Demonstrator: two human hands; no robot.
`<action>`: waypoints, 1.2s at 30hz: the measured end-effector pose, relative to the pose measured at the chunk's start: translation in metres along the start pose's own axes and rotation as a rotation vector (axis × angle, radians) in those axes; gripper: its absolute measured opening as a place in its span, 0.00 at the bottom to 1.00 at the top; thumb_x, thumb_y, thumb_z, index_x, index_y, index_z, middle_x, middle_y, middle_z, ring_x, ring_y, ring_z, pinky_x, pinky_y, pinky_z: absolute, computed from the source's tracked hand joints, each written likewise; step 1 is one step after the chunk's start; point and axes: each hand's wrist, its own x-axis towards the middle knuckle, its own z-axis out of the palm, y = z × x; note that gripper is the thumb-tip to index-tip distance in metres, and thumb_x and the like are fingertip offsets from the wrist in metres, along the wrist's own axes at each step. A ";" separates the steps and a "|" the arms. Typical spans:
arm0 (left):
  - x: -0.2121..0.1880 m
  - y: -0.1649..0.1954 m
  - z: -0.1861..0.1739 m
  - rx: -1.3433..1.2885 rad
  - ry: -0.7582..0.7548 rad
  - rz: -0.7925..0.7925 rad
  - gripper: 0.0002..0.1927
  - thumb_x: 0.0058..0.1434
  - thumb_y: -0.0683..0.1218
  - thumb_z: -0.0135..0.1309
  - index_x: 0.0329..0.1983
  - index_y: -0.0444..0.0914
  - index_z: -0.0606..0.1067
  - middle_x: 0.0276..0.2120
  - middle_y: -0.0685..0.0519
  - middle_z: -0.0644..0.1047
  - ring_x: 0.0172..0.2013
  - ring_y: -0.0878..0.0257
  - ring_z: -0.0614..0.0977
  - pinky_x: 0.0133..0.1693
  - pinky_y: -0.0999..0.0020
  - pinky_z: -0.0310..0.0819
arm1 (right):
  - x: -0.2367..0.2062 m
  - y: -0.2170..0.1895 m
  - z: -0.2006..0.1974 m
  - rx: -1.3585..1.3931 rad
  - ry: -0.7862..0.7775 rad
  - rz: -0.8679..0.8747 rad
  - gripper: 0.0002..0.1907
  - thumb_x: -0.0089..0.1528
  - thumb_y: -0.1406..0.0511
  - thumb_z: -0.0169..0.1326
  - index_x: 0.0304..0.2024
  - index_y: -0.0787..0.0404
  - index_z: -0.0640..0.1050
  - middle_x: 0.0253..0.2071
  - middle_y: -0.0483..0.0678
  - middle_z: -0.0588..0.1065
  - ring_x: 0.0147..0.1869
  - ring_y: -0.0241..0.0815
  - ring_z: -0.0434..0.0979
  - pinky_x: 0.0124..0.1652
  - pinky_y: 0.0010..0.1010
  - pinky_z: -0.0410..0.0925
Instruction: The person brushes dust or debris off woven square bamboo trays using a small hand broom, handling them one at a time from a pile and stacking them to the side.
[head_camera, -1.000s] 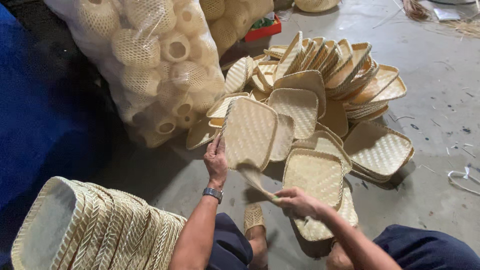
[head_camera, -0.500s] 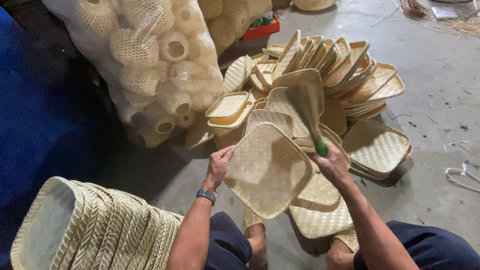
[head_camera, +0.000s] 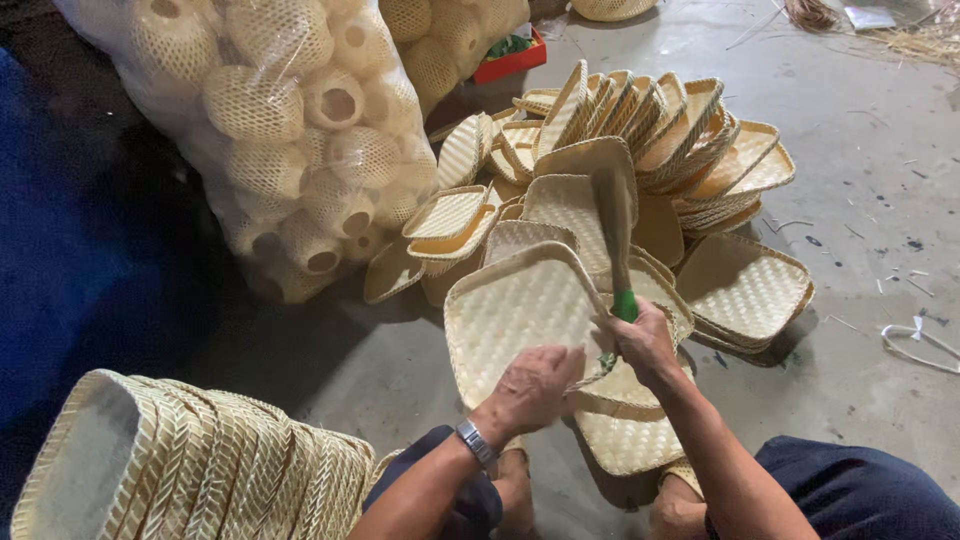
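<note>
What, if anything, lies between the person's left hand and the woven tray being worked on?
Nothing visible does. The left hand already rests on the woven tray, gripping its near edge. The right hand holds a green-handled tool upright just beside that tray.

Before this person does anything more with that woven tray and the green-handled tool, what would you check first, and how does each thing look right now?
1. Left hand grips the woven tray at its near edge: ok.
2. Right hand is closed on the green-handled tool: ok.
3. Tool's working end is clear of the fingers: cannot tell, it blurs into the trays behind.
4. Tray is lifted and tilted above the pile of trays: ok.
5. Stacked row of trays at lower left stands apart from both hands: ok.
</note>
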 end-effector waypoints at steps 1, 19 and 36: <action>0.000 -0.002 0.004 0.072 -0.072 -0.074 0.19 0.62 0.48 0.59 0.51 0.32 0.73 0.42 0.40 0.79 0.45 0.47 0.81 0.48 0.53 0.75 | -0.001 -0.006 0.000 -0.065 0.016 0.015 0.13 0.63 0.64 0.63 0.42 0.67 0.77 0.30 0.53 0.73 0.27 0.40 0.69 0.26 0.34 0.62; -0.027 -0.091 -0.072 -1.329 1.061 -0.448 0.19 0.67 0.41 0.56 0.61 0.33 0.74 0.50 0.53 0.81 0.46 0.67 0.80 0.50 0.71 0.75 | -0.065 0.081 -0.011 -1.012 -0.639 0.336 0.31 0.60 0.53 0.60 0.67 0.44 0.72 0.53 0.50 0.84 0.38 0.47 0.84 0.38 0.37 0.78; -0.035 -0.109 -0.078 -1.587 1.255 -0.545 0.18 0.66 0.42 0.53 0.59 0.35 0.72 0.54 0.49 0.77 0.51 0.56 0.80 0.56 0.54 0.76 | -0.045 -0.032 -0.014 -0.403 0.174 -0.469 0.23 0.72 0.65 0.49 0.70 0.58 0.71 0.54 0.59 0.80 0.43 0.54 0.76 0.41 0.43 0.73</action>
